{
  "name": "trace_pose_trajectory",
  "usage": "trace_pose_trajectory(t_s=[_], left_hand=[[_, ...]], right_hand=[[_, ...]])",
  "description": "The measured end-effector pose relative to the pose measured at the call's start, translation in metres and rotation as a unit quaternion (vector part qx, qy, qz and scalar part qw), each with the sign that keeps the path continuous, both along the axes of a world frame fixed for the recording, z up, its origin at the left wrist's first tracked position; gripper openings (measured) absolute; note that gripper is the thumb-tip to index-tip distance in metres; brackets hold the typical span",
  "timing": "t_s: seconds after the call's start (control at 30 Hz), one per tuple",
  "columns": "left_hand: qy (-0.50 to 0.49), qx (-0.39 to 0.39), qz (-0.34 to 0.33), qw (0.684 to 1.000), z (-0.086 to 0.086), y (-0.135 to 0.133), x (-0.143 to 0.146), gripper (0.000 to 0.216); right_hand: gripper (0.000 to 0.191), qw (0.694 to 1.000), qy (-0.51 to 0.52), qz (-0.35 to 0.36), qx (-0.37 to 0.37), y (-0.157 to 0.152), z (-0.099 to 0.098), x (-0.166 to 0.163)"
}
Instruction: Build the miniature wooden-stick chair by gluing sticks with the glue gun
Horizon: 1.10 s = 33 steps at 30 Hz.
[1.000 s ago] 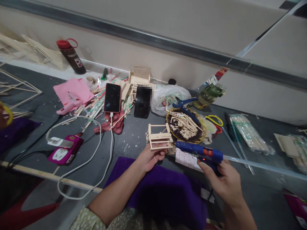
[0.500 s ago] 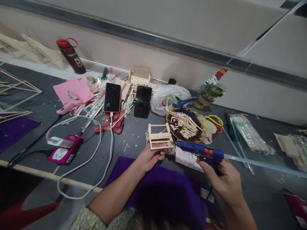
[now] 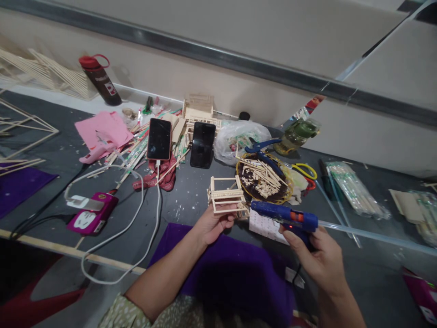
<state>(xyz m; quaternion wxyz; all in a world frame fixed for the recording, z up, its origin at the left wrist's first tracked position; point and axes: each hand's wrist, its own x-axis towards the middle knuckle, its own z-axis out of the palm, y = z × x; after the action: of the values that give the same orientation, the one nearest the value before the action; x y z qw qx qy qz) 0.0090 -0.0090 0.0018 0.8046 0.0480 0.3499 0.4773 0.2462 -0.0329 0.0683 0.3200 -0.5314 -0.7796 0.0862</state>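
Observation:
My left hand (image 3: 215, 225) grips a small frame of wooden sticks (image 3: 226, 194) from below, holding it above the table. In my right hand (image 3: 321, 257) is a blue glue gun (image 3: 285, 215), its nozzle pointing left at the frame's right lower corner. Whether the tip touches the wood I cannot tell. A clear glue stick (image 3: 358, 232) runs out of the gun's back end, and a small red light shows on its body. Just behind the hands stands a basket (image 3: 291, 193) of cut sticks. A patterned white box (image 3: 264, 225) lies under the nozzle.
Two phones (image 3: 159, 140) lie left of centre, one on a white cable (image 3: 159, 200). A magenta power strip (image 3: 94, 214) sits at left. Blue pliers (image 3: 262, 145), a green-lidded bottle (image 3: 297, 136) and packs of sticks (image 3: 357, 189) are behind and right. A purple cloth (image 3: 239, 269) covers the front.
Almost nothing differs. The view has shifted very slightly, and both hands keep the stick frame and the glue gun in nearly the same place.

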Motion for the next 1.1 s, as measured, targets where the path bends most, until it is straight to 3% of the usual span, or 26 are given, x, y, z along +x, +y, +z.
trace_pose_trajectory(t_s=[1.1], left_hand=[[-0.001, 0.000, 0.003, 1.000, 0.0014, 0.0002, 0.0023, 0.055]], right_hand=[[0.026, 0.998, 0.034, -0.021, -0.039, -0.0042, 0.0013, -0.0002]])
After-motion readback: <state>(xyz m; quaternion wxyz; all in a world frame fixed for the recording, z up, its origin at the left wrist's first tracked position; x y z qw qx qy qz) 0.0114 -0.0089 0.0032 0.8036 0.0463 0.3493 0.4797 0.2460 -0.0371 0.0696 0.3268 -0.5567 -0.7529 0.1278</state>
